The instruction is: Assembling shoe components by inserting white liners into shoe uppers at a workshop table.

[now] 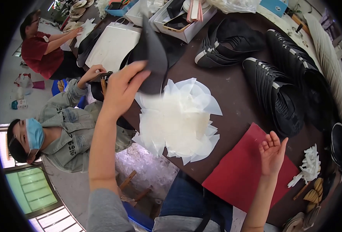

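Observation:
My left hand [120, 87] is raised over the left part of the table, thumb and fingers pinched on a curved black shoe-upper piece [156, 54] that is smeared by motion. Beneath and to the right of it lies a fanned pile of thin, whitish translucent sheets [174, 120], their pointed edges sticking out all round. My right hand [273, 152] holds nothing; its palm is turned up and its fingers are apart, above the right part of a red sheet [232, 166].
Nested stacks of black shoe uppers [275, 92] stand at the right, another stack [229, 44] farther back. White strips [307, 164] lie at right. A white box with a phone [186, 29] is at the back. A masked person [68, 131] sits at left; a person in red [43, 48] works beyond.

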`<action>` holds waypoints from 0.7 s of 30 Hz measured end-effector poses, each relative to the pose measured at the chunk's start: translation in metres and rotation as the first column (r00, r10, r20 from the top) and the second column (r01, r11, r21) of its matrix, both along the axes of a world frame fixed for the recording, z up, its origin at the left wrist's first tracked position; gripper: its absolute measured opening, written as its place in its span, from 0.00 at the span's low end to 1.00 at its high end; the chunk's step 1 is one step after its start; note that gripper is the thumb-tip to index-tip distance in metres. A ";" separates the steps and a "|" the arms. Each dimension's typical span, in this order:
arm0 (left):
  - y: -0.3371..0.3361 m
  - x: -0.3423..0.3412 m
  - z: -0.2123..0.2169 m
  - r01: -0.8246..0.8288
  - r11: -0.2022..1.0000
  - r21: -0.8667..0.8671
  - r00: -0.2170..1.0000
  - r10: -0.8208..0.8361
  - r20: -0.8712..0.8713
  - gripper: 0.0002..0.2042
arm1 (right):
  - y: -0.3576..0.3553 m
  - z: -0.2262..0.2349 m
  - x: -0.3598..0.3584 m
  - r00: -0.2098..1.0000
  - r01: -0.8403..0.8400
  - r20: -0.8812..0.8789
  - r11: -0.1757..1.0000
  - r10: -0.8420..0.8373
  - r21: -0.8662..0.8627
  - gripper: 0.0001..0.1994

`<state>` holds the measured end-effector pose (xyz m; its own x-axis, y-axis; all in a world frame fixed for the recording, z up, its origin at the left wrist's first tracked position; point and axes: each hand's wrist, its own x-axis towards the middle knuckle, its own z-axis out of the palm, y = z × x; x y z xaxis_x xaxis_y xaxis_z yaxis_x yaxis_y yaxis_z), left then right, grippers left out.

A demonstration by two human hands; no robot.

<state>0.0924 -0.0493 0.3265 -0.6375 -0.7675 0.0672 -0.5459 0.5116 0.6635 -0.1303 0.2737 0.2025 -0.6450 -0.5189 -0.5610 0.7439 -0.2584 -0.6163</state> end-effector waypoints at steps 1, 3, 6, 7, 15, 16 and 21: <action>-0.021 -0.002 -0.014 0.077 0.983 -0.165 0.991 -0.057 0.125 0.08 | 0.006 -0.006 0.002 0.999 -0.051 0.013 0.999 0.051 0.003 0.26; -0.079 0.030 -0.077 0.237 0.918 -0.317 0.951 -0.154 0.267 0.10 | 0.010 -0.014 0.006 0.989 -0.142 0.036 0.990 0.141 0.010 0.25; -0.093 0.060 -0.124 0.543 0.651 -0.530 0.702 -0.005 0.712 0.18 | 0.005 -0.019 -0.007 0.988 -0.127 -0.075 0.986 0.136 0.104 0.22; -0.092 0.055 -0.124 0.535 0.664 -0.522 0.638 0.087 0.765 0.20 | 0.005 -0.020 -0.015 0.982 -0.111 -0.132 0.981 0.133 0.159 0.21; -0.070 0.038 -0.108 0.486 0.707 -0.515 0.503 0.256 0.826 0.25 | -0.027 -0.027 -0.081 -0.101 0.438 -0.623 0.597 0.776 0.673 0.10; -0.055 0.026 -0.109 0.463 0.684 -0.564 0.611 0.215 0.762 0.25 | -0.019 -0.036 -0.093 -0.103 0.454 -0.614 0.586 0.782 0.671 0.10; 0.059 0.018 -0.116 0.267 0.912 -0.310 0.914 -0.138 0.381 0.24 | 0.004 0.006 -0.110 0.008 0.649 -0.654 0.494 0.756 0.579 0.11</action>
<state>0.1100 0.0099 0.2101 -0.8084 -0.5862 0.0536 -0.5647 0.7980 0.2107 -0.2407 0.2777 0.2081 -0.7685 -0.5034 0.3949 -0.6308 0.6993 -0.3363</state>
